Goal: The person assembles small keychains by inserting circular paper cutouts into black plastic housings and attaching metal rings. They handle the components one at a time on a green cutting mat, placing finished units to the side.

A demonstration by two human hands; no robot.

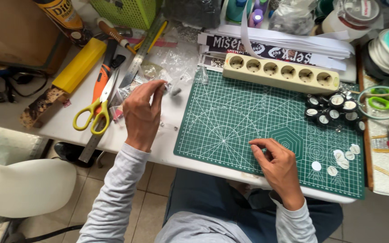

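Over the counter [167, 148], the left hand [141, 114] pinched a small clear bag [165, 86] between closed fingers; the right hand [278, 164] rested, fingers curled and empty, on the green cutting mat [230, 121].

One head-worn camera looks steeply down from above the seated person – near enough that the white table [113, 139] fills the upper frame. The green cutting mat [248, 121] sits centre to 3 o'clock, tiled floor at 6 – no second view shares the scene.

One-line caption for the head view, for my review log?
Left hand pinches a small clear plastic bag; right hand rests on green gridded cutting mat.
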